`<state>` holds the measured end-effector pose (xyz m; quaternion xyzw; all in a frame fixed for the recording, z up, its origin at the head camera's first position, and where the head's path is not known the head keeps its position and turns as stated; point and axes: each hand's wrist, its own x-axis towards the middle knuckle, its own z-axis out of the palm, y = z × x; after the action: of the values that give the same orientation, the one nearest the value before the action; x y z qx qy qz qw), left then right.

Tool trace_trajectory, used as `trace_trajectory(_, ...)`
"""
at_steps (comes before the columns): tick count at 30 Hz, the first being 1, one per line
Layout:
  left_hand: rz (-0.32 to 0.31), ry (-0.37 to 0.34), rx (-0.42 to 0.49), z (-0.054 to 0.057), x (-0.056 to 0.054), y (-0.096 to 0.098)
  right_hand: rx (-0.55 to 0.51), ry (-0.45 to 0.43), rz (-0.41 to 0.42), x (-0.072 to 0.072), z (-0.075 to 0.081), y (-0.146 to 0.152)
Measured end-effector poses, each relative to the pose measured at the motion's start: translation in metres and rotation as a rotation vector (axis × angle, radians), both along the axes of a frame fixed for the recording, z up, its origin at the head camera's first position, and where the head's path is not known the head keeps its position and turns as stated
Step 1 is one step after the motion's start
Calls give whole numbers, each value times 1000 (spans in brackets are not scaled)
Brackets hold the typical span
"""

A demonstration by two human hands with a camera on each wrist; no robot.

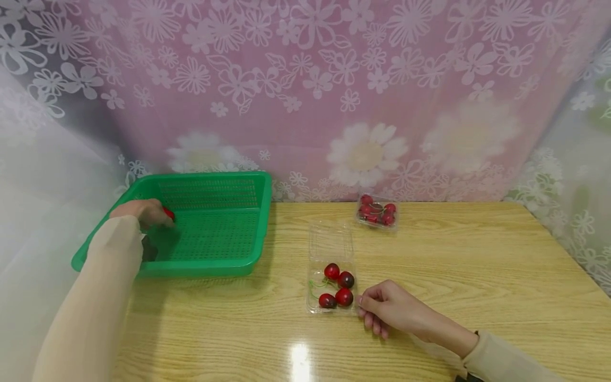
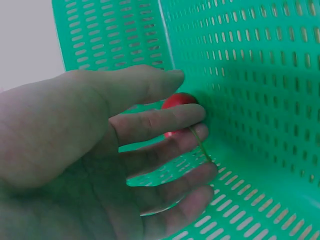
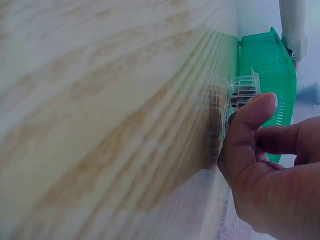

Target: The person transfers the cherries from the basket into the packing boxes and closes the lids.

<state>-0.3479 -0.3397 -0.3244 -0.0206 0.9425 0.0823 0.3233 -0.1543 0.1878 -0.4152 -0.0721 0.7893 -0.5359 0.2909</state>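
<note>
My left hand (image 1: pixel 145 212) reaches into the left part of the green basket (image 1: pixel 260 223). In the left wrist view its fingers (image 2: pixel 160 122) are nearly straight and the thumb stands apart. Behind the index and middle fingers is a red cherry (image 2: pixel 176 101), partly hidden; its green stem runs past the fingertips. Whether the fingers touch this cherry I cannot tell. On the table, my right hand (image 1: pixel 389 307) is at the right edge of an open clear plastic box (image 1: pixel 312 305), fingers loosely curled. Several dark red cherries (image 1: pixel 345 297) with green stems lie in that box.
A second clear plastic box (image 1: pixel 377 211) with several cherries stands at the back of the wood-grain table (image 1: pixel 453 254). The open box's lid (image 1: pixel 331 241) lies folded back, away from me. A pink flowered curtain (image 1: pixel 296 106) hangs behind the table.
</note>
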Motion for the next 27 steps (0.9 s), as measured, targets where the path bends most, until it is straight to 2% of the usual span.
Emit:
trace_trajectory(4, -1, 34, -21, 3, 2, 2, -1, -10, -4, 0, 0, -1)
trace_trajectory(7, 9, 43, -6, 3, 3, 4, -3, -13, -3, 0, -1, -1)
trace_trajectory(9, 5, 50, 38, 3, 4, 6, -4, -11, -2, 0, -1, -1)
trace_trajectory(12, -14, 69, 98, 3, 4, 10, -5, -9, 0, 0, -1, -2)
trace_trajectory(14, -57, 98, 124, 4, 4, 13, -6, -9, -1, 0, -1, -1)
trace_trajectory(18, -87, 164, 73, 6, 6, 17, -6, -8, -2, 0, -2, -1)
trace_trajectory(23, -35, 207, 50, 10, 11, 21, -15, -11, 3, 0, -2, -1)
trace_trajectory(27, -19, 259, 52, 13, 14, 24, -19, -7, 8, -1, -2, 0)
